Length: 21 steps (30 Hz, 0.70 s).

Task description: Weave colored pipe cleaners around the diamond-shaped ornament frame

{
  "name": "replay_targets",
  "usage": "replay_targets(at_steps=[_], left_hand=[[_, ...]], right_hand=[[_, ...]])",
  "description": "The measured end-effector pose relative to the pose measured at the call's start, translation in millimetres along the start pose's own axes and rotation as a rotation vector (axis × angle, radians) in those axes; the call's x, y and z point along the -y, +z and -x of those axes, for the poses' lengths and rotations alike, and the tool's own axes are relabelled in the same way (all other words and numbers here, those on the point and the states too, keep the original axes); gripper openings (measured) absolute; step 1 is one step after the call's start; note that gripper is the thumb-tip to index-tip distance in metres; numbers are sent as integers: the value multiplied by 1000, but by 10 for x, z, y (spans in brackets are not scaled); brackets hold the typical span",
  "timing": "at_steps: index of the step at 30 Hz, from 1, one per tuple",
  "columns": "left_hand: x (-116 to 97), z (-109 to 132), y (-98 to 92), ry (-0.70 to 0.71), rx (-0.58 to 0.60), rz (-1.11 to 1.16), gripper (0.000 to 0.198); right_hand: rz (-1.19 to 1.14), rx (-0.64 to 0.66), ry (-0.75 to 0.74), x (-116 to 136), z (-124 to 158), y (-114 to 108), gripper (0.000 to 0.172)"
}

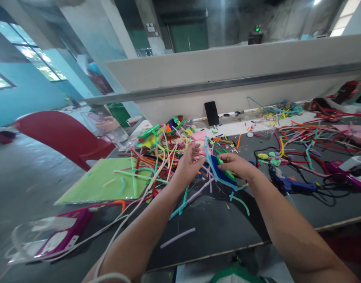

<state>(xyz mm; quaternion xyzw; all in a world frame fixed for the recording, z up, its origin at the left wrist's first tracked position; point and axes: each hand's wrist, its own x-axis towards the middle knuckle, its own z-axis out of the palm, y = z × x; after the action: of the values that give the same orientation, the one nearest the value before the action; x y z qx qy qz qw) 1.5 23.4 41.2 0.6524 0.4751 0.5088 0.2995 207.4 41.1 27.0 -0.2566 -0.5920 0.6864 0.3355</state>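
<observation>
My right hand point(232, 163) grips a flat blue felt-like piece point(220, 175) with a light blue edge and a green part on its face, tilted above the table. Thumb and fingers close on its right side. Beside its left edge is my left hand point(190, 161), palm turned inward and fingers curled apart, with nothing visible in it. Whether its fingertips touch the light blue edge, I cannot tell. Under and behind both hands lies a heap of coloured fuzzy stems point(165, 157). A lilac stem point(177, 237) lies alone near the front edge.
Green sheets point(100, 181) in clear wrap lie at left, near a purple power strip point(65, 232) with white cables. At right are a blue glue gun point(295, 184) and another purple strip point(351, 175). A black phone point(211, 113) leans at the back panel. A red chair point(65, 133) stands left.
</observation>
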Motion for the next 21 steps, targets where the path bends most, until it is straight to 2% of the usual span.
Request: replay_targets(at_steps=[5, 10, 16, 21], left_hand=[[-105, 8, 14, -119, 110, 188, 40], [-152, 26, 16, -194, 235, 362, 33], [-180, 58, 35, -209, 220, 347, 26], [-255, 67, -25, -324, 424, 410, 30]], right_hand=[[53, 13, -3, -7, 9, 20, 19], [77, -32, 7, 14, 16, 87, 28], [94, -89, -39, 20, -6, 166, 31], [108, -71, -57, -6, -11, 174, 25]])
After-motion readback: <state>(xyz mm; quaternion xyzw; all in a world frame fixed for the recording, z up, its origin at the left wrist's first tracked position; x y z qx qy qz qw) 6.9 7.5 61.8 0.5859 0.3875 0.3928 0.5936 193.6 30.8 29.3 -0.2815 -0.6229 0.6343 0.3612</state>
